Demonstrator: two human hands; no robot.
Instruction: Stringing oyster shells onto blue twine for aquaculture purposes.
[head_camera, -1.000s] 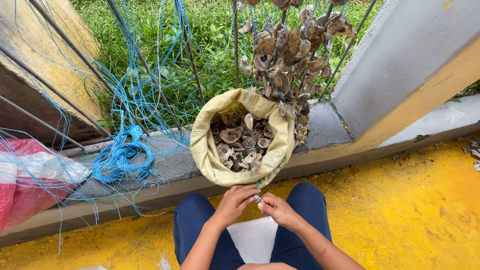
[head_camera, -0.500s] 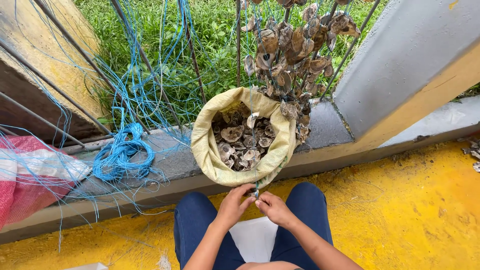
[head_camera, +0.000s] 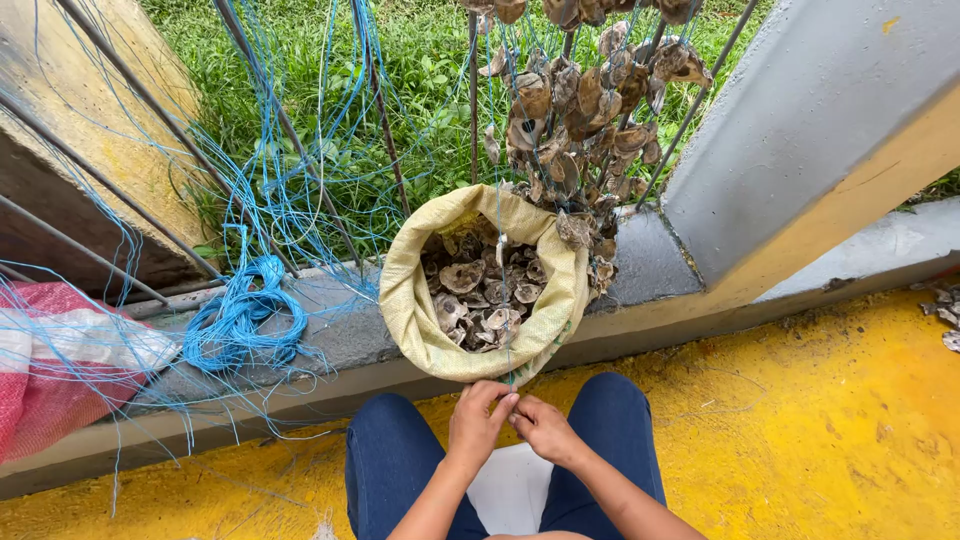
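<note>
Yellow-painted floor (head_camera: 800, 450) runs under your knees, with a grey concrete ledge (head_camera: 340, 345) just beyond it and grass (head_camera: 420, 60) behind a row of thin metal bars (head_camera: 380, 110). On that ledge stands the yellow woven sack (head_camera: 415, 310), its mouth rolled down and open toward you, filled with oyster shells (head_camera: 480, 290).

Your left hand (head_camera: 477, 425) and right hand (head_camera: 545, 430) meet just below the sack's near rim, fingertips touching. Both sets of fingers are pressed together, pinching a thin blue-green line (head_camera: 510, 340) that rises from them across the sack's mouth; a small pale shell (head_camera: 500, 250) hangs on it over the sack. Whether you hold anything more than the line between the fingers cannot be told.

Behind the sack, bunches of strung shells (head_camera: 580, 110) hang against the bars and crowd its far rim. Left of the sack lies a coil of blue cord (head_camera: 245, 325), with loose strands draped over the bars, and farther left a red and white bag (head_camera: 50, 370). Right of the sack a grey concrete post (head_camera: 800, 130) slants upward.
</note>
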